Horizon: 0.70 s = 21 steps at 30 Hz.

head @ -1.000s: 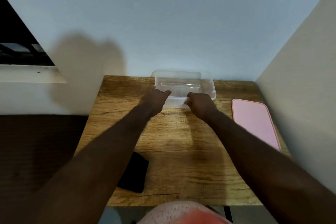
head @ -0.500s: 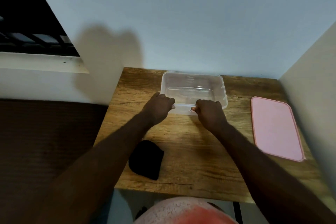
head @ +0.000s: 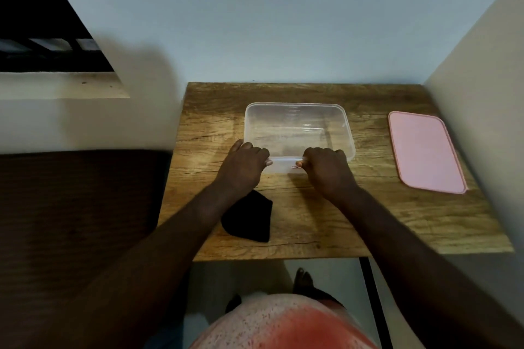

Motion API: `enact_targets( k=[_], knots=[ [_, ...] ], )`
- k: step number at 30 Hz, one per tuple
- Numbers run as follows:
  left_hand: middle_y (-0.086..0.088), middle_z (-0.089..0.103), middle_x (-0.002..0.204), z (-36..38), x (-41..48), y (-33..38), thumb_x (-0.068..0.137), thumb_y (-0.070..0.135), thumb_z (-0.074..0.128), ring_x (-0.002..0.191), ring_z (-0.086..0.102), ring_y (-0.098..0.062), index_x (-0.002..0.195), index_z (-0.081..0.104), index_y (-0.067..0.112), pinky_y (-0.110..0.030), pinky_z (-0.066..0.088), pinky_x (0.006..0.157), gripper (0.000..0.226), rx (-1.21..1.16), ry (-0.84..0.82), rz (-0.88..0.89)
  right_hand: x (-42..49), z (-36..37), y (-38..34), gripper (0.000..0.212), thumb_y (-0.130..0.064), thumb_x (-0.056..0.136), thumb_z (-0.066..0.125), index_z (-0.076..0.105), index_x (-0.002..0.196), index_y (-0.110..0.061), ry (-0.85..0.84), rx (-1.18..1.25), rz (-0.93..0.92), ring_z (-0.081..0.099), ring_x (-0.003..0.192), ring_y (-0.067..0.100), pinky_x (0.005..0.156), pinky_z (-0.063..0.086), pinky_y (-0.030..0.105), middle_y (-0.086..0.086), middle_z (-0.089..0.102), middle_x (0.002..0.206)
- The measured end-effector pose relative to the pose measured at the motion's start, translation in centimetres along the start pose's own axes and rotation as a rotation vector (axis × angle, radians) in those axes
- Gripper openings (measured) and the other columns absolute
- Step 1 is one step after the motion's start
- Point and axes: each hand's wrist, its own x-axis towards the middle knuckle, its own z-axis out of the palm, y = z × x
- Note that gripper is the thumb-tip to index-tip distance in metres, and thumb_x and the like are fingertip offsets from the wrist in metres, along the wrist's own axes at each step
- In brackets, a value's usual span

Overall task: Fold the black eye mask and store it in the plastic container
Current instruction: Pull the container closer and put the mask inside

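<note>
A clear plastic container (head: 297, 125) stands with nothing in it on the wooden table (head: 340, 224), near the middle. My left hand (head: 243, 167) grips its near rim at the left corner. On the same rim, further right, my right hand (head: 323, 170) is closed. The black eye mask (head: 249, 221) lies folded on the table near the front edge, partly under my left forearm.
A pink lid (head: 425, 150) lies flat on the right side of the table. Walls close in behind and to the right. A dark surface (head: 71, 221) sits left of the table, and a window ledge (head: 56, 85) is above it.
Both hands have drawn the container from the back wall toward the table's middle, keeping their hold on its near rim. The view has tilted down, showing more of the table front.
</note>
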Motion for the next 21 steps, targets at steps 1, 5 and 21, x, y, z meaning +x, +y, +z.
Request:
enact_targets(
  k=[1, 5, 21],
  knots=[
    [-0.009, 0.067, 0.093, 0.0, -0.3, 0.0, 0.100, 0.026, 0.044, 0.098, 0.054, -0.029, 0.100, 0.060, 0.010, -0.045, 0.025, 0.111, 0.023, -0.005, 0.004, 0.004, -0.3, 0.0, -0.2, 0.027, -0.040, 0.098, 0.050, 0.063, 0.100, -0.016, -0.003, -0.002, 0.008, 0.061, 0.085, 0.024, 0.081, 0.037, 0.038, 0.003, 0.068, 0.093],
    [-0.007, 0.066, 0.092, 0.1, -1.3, 0.2, 0.100, 0.026, 0.043, 0.099, 0.054, -0.029, 0.100, 0.059, 0.011, -0.044, 0.023, 0.111, 0.023, -0.023, 0.005, 0.006, -1.5, -0.2, -0.9, 0.027, -0.038, 0.098, 0.050, 0.062, 0.100, -0.014, -0.018, 0.008, 0.020, 0.061, 0.085, 0.025, 0.081, 0.037, 0.039, 0.004, 0.068, 0.093],
    [-0.009, 0.050, 0.135, -2.1, -1.9, 1.0, 0.094, 0.039, 0.052, 0.131, 0.040, -0.027, 0.132, 0.048, 0.015, -0.058, 0.013, 0.114, 0.045, 0.054, -0.025, 0.046, -2.7, -1.2, -0.7, 0.040, -0.040, 0.093, 0.059, 0.058, 0.127, -0.019, -0.076, 0.055, 0.031, 0.051, 0.119, 0.028, 0.101, 0.033, 0.044, 0.006, 0.065, 0.121]
  ],
)
